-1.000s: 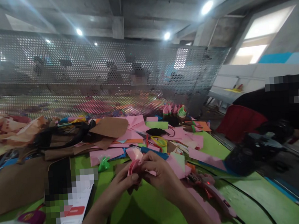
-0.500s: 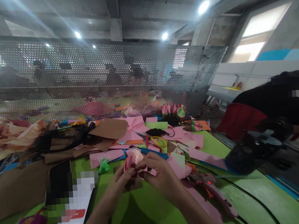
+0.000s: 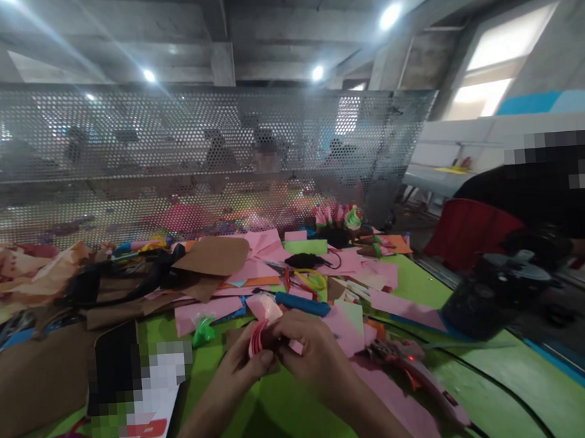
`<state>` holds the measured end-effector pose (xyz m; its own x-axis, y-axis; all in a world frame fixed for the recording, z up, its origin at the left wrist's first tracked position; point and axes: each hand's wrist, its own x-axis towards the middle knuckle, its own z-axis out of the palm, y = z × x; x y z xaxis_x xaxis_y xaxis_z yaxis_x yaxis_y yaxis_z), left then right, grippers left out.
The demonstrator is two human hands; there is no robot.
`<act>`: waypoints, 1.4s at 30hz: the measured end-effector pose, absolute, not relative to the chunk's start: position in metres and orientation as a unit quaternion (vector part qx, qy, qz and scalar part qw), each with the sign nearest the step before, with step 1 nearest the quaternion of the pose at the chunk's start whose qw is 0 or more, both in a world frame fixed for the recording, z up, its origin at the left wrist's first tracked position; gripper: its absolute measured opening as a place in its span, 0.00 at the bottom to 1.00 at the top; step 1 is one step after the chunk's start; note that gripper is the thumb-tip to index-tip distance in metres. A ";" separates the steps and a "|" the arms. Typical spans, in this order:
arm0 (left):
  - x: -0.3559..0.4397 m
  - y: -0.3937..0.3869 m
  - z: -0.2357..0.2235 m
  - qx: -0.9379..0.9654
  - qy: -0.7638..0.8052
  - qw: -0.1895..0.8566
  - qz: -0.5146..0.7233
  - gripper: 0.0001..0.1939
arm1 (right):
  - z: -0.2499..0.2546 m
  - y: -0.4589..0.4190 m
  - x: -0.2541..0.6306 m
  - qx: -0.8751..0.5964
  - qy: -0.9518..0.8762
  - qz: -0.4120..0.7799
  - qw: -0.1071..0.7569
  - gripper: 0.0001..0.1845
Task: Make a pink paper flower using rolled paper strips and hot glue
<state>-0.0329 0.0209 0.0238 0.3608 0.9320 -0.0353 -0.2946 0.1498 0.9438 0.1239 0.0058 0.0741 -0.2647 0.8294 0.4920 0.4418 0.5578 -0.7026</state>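
Over the green table, my left hand [image 3: 235, 366] is closed around a small curved pink piece [image 3: 257, 338] with several thin layers, perhaps paper or felt. My right hand [image 3: 314, 351] is pinched at its right side; the fingertips partly cover what they grip. Just behind the hands lies a small clear bag with pale pink stuff [image 3: 269, 307]. A bright green lump in clear wrapping [image 3: 203, 332] rests left of them. To the right lies a pink glue gun [image 3: 426, 373] with a lit red light, its cord trailing toward the front edge.
Left are a phone with a lit screen [image 3: 149, 416], a dark phone-like slab [image 3: 113, 365] and brown sheets [image 3: 38, 377]. Pink sheets [image 3: 264, 247], scissors and a blue roll [image 3: 303, 303] clutter the back, before a perforated metal screen [image 3: 168, 154]. A person in black [image 3: 531, 189] sits at right.
My fingers have shifted on the layered pink piece, which has turned so its layered edge shows more. My right hand has moved slightly down, its fingers more curled. The view has shifted slightly.
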 end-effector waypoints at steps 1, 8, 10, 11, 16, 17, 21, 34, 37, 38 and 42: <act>-0.033 0.021 0.023 0.455 0.346 0.683 0.456 0.31 | 0.076 0.005 0.123 -0.416 -0.760 0.233 0.441 0.17; -0.030 0.021 0.021 0.458 0.322 0.686 0.464 0.27 | 0.066 0.006 0.119 -0.461 -0.701 0.272 0.472 0.17; -0.030 0.020 0.023 0.477 0.334 0.670 0.460 0.26 | 0.062 0.007 0.118 -0.483 -0.685 0.265 0.476 0.17; -0.031 0.020 0.024 0.484 0.343 0.663 0.457 0.26 | 0.061 0.006 0.118 -0.491 -0.684 0.257 0.474 0.17; -0.031 0.017 0.027 0.504 0.360 0.642 0.452 0.26 | 0.065 0.004 0.118 -0.509 -0.710 0.207 0.441 0.17; -0.031 0.017 0.027 0.510 0.357 0.640 0.451 0.26 | 0.066 0.003 0.118 -0.515 -0.708 0.207 0.436 0.16; -0.032 0.017 0.027 0.541 0.368 0.619 0.434 0.25 | 0.069 0.003 0.119 -0.523 -0.699 0.231 0.430 0.16; -0.028 0.020 0.019 0.515 0.365 0.632 0.449 0.28 | 0.063 0.007 0.122 -0.520 -0.744 0.148 0.392 0.18; -0.024 0.025 0.012 0.434 0.381 0.658 0.483 0.33 | 0.062 0.009 0.123 -0.533 -0.714 0.178 0.417 0.13; -0.023 0.028 0.009 0.419 0.393 0.657 0.489 0.33 | 0.062 0.009 0.123 -0.530 -0.704 0.197 0.430 0.12; -0.024 0.036 0.002 0.399 0.404 0.650 0.505 0.30 | 0.067 0.009 0.126 -0.485 -0.711 0.247 0.445 0.12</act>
